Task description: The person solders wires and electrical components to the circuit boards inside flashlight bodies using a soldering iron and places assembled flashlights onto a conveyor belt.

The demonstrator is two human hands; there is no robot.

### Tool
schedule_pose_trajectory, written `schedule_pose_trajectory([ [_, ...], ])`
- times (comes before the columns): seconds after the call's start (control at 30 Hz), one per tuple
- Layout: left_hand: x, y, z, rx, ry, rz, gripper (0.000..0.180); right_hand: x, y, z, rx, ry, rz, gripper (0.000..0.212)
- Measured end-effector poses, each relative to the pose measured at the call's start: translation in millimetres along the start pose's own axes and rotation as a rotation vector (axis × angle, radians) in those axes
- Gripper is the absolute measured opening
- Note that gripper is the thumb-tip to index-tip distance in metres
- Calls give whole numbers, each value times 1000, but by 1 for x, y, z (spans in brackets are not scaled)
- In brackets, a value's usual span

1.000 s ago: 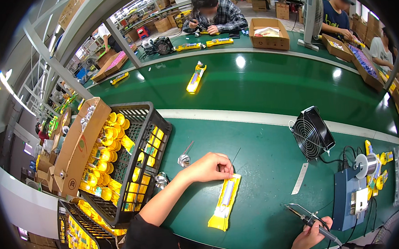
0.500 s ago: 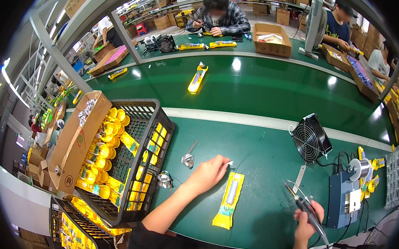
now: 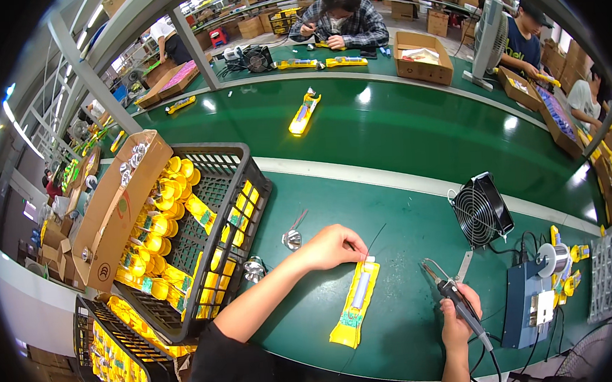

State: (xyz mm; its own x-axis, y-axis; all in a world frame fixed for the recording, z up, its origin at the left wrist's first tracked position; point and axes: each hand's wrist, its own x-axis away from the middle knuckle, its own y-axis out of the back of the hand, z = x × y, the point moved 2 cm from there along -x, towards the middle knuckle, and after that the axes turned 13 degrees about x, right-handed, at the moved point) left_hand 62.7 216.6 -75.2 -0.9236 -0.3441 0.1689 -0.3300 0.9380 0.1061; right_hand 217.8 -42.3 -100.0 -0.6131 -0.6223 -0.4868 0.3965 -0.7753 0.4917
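My left hand point(image 3: 333, 248) pinches a small white piece point(image 3: 370, 259) at the far end of a yellow plastic flashlight casing point(image 3: 345, 334). Inside the casing lie a pale cylindrical battery point(image 3: 360, 290) and a green circuit board point(image 3: 351, 318). A thin dark wire point(image 3: 377, 236) sticks up beside my fingertips. Wrapped around a soldering iron point(image 3: 462, 303), my right hand point(image 3: 457, 321) stays to the right of the casing, its tip pointing up and left, apart from it. Two silvery reflectors, one with leads point(image 3: 292, 240) and another point(image 3: 254, 269), rest left of my left forearm.
A black crate point(image 3: 249, 168) of yellow casings stands left, with a cardboard box point(image 3: 117, 215) of reflectors on it. To the right are a black fan point(image 3: 482, 211), a metal strip point(image 3: 465, 266), a solder spool point(image 3: 551, 260) and a blue-grey box point(image 3: 521, 301). Across the green belt point(image 3: 385, 124), a person works.
My left hand has moved right with the white piece, onto the casing's far end. My right hand has shifted slightly left and up with the soldering iron.
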Motion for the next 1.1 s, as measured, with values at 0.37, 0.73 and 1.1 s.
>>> schedule_pose_trajectory([
  [0.37, -21, -8, -22, -183, 239, 113, 15, -5, 12, 10, -36, -61, -10, 32],
  [0.73, -19, -15, -18, -467, 186, -61, 24, -11, 16, 23, 37, 27, 1, 29],
  [1.1, -20, -15, -9, -351, 213, 149, 19, -9, 15, 20, -12, 28, -40, 29],
])
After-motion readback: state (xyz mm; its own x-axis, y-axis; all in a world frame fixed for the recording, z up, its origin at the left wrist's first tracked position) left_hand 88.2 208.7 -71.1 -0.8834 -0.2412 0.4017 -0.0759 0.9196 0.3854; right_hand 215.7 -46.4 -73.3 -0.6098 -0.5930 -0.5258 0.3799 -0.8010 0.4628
